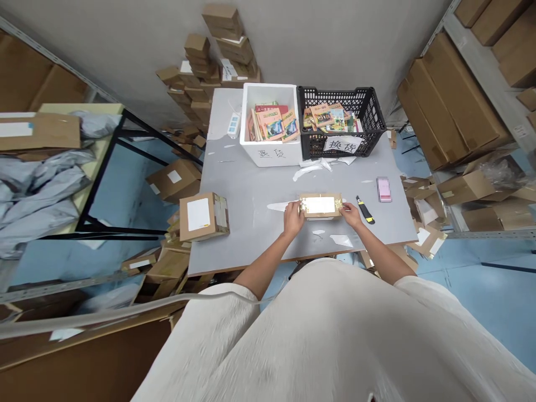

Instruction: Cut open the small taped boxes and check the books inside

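Observation:
A small cardboard box (320, 206) with a white label on top lies near the front of the grey table (255, 195). My left hand (293, 218) grips its left end, fingers bent against the side. At the opposite end, my right hand (350, 214) holds the right side of the same box. Just right of that hand lies a yellow-and-black utility knife (365, 210). Scraps of white paper (341, 240) are scattered in front of the box and behind it.
A larger labelled carton (203, 216) stands at the table's left edge. Behind are a white foam box (271, 151) and a black crate (341, 125), both holding booklets. A pink phone (384, 190) lies at right. Boxes and shelving surround the table.

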